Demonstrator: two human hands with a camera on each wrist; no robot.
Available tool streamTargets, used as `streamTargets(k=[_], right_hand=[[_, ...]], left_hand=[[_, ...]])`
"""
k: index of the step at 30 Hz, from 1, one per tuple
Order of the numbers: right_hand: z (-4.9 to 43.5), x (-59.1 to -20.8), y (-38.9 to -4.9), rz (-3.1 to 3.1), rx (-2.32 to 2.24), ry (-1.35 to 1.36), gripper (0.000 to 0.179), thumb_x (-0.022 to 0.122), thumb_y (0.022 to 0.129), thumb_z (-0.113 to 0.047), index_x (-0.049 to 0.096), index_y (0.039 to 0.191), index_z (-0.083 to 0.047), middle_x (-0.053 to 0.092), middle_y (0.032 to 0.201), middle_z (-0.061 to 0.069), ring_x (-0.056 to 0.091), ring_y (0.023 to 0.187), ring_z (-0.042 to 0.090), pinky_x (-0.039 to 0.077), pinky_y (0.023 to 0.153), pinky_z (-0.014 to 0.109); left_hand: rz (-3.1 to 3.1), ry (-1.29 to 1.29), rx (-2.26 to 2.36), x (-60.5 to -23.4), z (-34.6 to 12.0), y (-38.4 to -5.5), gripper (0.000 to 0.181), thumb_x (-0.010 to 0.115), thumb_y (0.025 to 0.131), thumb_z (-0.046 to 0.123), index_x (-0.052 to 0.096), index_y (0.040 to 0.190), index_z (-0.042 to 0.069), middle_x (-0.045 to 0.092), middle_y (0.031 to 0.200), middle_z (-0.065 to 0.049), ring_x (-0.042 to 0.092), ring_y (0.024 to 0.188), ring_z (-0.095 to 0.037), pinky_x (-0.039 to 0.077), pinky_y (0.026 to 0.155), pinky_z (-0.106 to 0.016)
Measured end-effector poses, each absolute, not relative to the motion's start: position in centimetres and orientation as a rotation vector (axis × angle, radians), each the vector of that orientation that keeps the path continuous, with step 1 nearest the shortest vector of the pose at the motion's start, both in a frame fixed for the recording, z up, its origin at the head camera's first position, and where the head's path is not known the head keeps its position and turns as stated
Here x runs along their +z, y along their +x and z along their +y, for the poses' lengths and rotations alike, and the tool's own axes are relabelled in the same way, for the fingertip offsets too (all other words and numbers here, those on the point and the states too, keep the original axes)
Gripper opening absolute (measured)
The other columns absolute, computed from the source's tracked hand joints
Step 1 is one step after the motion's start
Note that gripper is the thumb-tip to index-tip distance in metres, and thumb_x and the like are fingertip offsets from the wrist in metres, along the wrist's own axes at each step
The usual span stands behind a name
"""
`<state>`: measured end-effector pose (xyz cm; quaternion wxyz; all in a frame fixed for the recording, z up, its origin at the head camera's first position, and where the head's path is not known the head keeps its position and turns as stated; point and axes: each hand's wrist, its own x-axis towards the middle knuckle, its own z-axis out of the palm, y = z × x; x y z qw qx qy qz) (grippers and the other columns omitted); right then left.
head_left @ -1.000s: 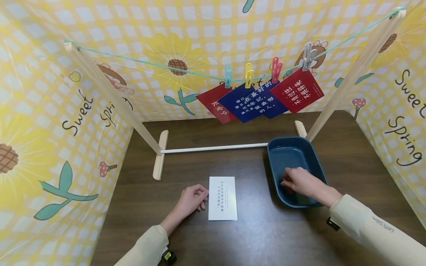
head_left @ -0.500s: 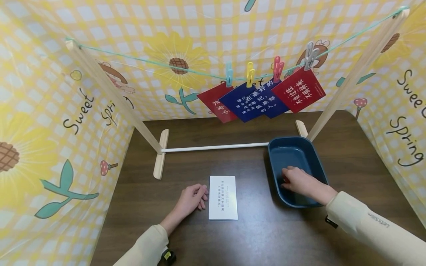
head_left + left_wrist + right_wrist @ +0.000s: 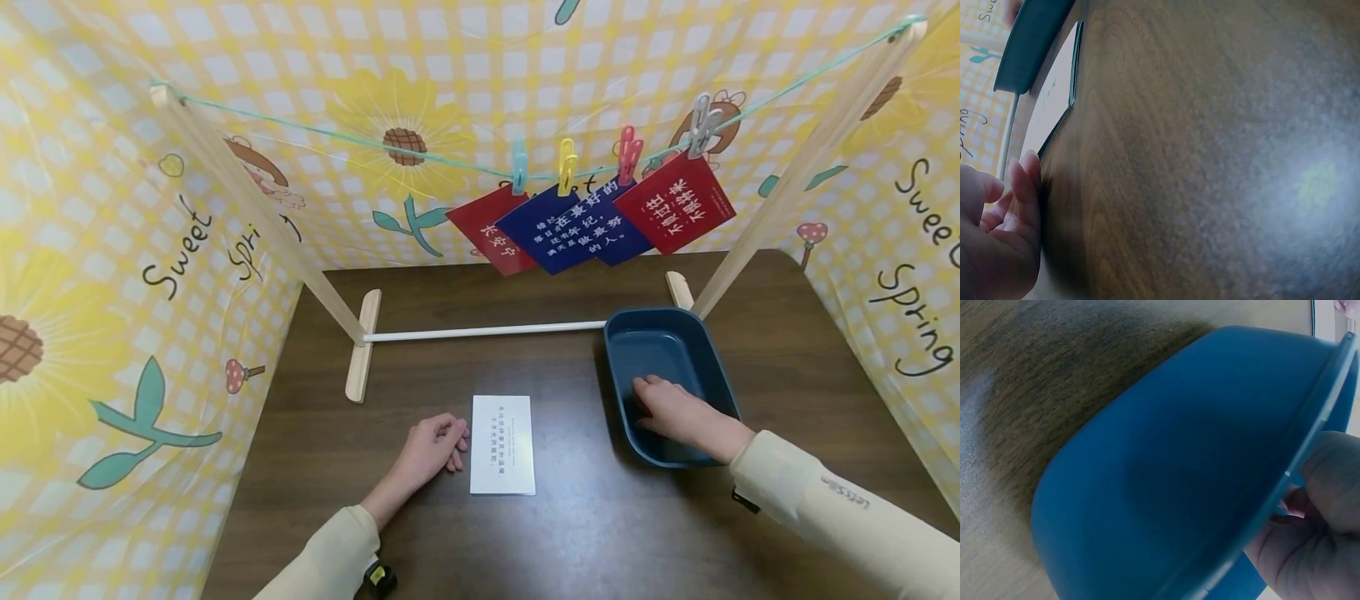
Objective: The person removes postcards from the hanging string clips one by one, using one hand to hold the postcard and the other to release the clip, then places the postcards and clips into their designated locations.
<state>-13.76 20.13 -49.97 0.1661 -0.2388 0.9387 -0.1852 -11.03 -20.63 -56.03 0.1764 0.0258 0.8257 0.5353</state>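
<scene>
My right hand (image 3: 678, 412) reaches down into a dark blue plastic bin (image 3: 671, 325), fingers bent toward its floor. The fingertips are hidden, and whether they grip anything does not show; in the right wrist view the bin's wall (image 3: 1166, 456) covers much of the hand (image 3: 1329, 512). Loosely curled, my left hand (image 3: 431, 443) rests on the table just left of a stack of white printed cards (image 3: 502, 446). In the left wrist view nothing lies between the fingers (image 3: 1022, 194), which are close to the stack's edge.
A green string (image 3: 322, 133) spans two wooden posts. Red and blue cards (image 3: 551, 229) hang from it by light blue (image 3: 520, 167), yellow (image 3: 566, 167), pink (image 3: 628, 157) and grey (image 3: 703, 125) clothespins. A white rod (image 3: 480, 332) joins the posts' feet.
My right hand has shifted slightly left inside the bin, and the red bit seen by its fingers is now out of sight. My left hand and the cards have stayed put.
</scene>
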Motion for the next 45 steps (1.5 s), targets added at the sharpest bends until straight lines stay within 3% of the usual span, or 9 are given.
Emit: streamTargets(k=[4, 11, 18, 24, 37, 45], right_hand=[[20.5, -50.6, -13.7, 2.693, -0.521, -0.738, 0.026, 0.082, 0.088, -0.004, 0.061, 0.102, 0.002, 0.058, 0.087, 0.012, 0.059, 0.074, 0.021, 0.059, 0.063, 0.038], [19.9, -50.1, -13.3, 2.688, -0.504, -0.658, 0.025, 0.082, 0.088, -0.006, 0.062, 0.102, 0.001, 0.058, 0.087, 0.010, 0.059, 0.074, 0.018, 0.058, 0.063, 0.034], [20.9, -48.8, -14.0, 2.727, -0.602, -0.593, 0.021, 0.079, 0.092, -0.011, 0.058, 0.093, -0.006, 0.055, 0.082, 0.003, 0.053, 0.070, 0.014, 0.049, 0.057, 0.026], [22.1, -47.5, -14.4, 2.783, -0.614, -0.587, 0.020, 0.079, 0.092, -0.010, 0.060, 0.091, -0.005, 0.058, 0.078, 0.003, 0.054, 0.067, 0.014, 0.052, 0.057, 0.026], [23.8, -48.1, -13.5, 2.802, -0.691, -0.495, 0.010, 0.074, 0.096, -0.011, 0.066, 0.095, -0.005, 0.065, 0.080, 0.000, 0.055, 0.066, 0.010, 0.053, 0.058, 0.023], [23.3, -49.0, -11.9, 2.805, -0.748, -0.455, 0.010, 0.074, 0.096, -0.013, 0.067, 0.098, -0.006, 0.066, 0.080, -0.002, 0.056, 0.067, 0.009, 0.053, 0.059, 0.023]], left_hand=[[2.337, 0.071, 1.513, -56.1, -20.6, -10.9, 0.021, 0.056, 0.107, 0.012, 0.071, 0.099, -0.001, 0.070, 0.078, -0.006, 0.066, 0.056, -0.016, 0.057, 0.052, -0.029], [2.337, 0.069, 1.526, -56.0, -20.5, -10.8, 0.020, 0.056, 0.107, 0.010, 0.071, 0.099, -0.001, 0.070, 0.078, -0.006, 0.066, 0.056, -0.016, 0.057, 0.052, -0.029], [2.335, 0.077, 1.538, -56.0, -20.4, -10.9, 0.019, 0.056, 0.106, 0.009, 0.071, 0.099, -0.002, 0.071, 0.078, -0.006, 0.067, 0.056, -0.016, 0.057, 0.052, -0.028], [2.329, 0.054, 1.544, -56.0, -20.6, -11.1, 0.017, 0.061, 0.105, 0.011, 0.071, 0.098, -0.001, 0.071, 0.078, -0.007, 0.067, 0.057, -0.016, 0.058, 0.054, -0.028], [2.229, 0.036, 1.623, -55.7, -20.8, -10.8, 0.023, 0.061, 0.106, 0.011, 0.069, 0.103, -0.011, 0.073, 0.083, -0.017, 0.075, 0.067, -0.031, 0.062, 0.060, -0.036], [2.296, 0.087, 1.513, -55.4, -20.9, -10.6, 0.021, 0.063, 0.105, 0.015, 0.070, 0.095, -0.002, 0.071, 0.076, -0.008, 0.068, 0.056, -0.017, 0.059, 0.053, -0.031]])
